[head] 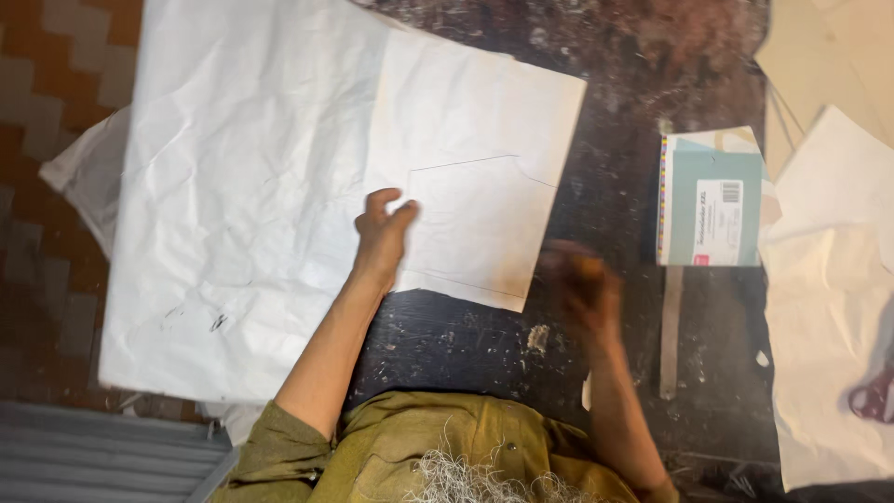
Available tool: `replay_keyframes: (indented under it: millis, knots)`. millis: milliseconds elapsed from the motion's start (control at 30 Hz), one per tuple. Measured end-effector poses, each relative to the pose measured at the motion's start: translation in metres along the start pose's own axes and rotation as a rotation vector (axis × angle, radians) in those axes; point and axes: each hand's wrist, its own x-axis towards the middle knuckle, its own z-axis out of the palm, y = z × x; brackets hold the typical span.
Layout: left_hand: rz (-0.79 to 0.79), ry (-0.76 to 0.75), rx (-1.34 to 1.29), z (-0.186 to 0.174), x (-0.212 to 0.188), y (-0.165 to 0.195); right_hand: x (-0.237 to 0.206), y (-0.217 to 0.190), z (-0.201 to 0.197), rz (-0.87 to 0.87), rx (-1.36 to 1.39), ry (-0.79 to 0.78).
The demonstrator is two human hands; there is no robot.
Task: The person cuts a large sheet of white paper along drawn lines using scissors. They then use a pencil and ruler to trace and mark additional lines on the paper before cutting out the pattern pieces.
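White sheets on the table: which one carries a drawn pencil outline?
The smaller sheet, lying atop the large crumpled sheet, with the left hand pressing its edge. It bears a thin drawn outline; the large sheet shows only creases and dark smudges.

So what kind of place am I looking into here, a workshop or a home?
Probably a tailoring or pattern-cutting workshop. The left hand presses a paper sheet with a garment-like outline drawn on it, more large paper is spread on a scuffed dark worktable, and scissors seem to lie at the right edge.
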Motion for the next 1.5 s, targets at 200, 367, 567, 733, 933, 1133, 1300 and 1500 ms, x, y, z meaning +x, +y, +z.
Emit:
replay_keyframes:
  millis: [200, 367, 567, 733, 933, 1133, 1300, 1500]
  knots:
    - [-0.177, 0.224, -0.617, 0.056, -0.003, 0.019, -0.015, 0.09, 0.107, 0.515, -0.345, -0.449]
    - [-0.249, 0.174, -0.208, 0.068, -0.013, 0.026, -0.03, 0.055, 0.098, 0.418, -0.845, -0.2]
    - [0.025, -0.074, 0.377, 0.069, -0.041, 0.008, -0.078, -0.072, -0.061, -0.219, -0.647, 0.387]
    - [0.168, -0.032, 0.73, 0.099, -0.062, -0.013, -0.16, -0.161, -0.213, -0.306, -0.645, 1.025]
    - [0.394, 0.168, 0.938, 0.128, -0.073, -0.041, -0.241, -0.203, -0.334, -0.508, -0.764, 1.596]
    - [0.585, 0.337, 1.079, 0.141, -0.071, -0.054, -0.241, -0.216, -0.366, -0.353, -0.399, 1.464]
    - [0.639, 0.412, 1.133, 0.149, -0.071, -0.057, -0.237, -0.221, -0.357, -0.488, -0.816, 1.486]
    - [0.645, 0.412, 1.128, 0.15, -0.075, -0.052, -0.25, -0.232, -0.394, -0.702, 0.155, 0.711]
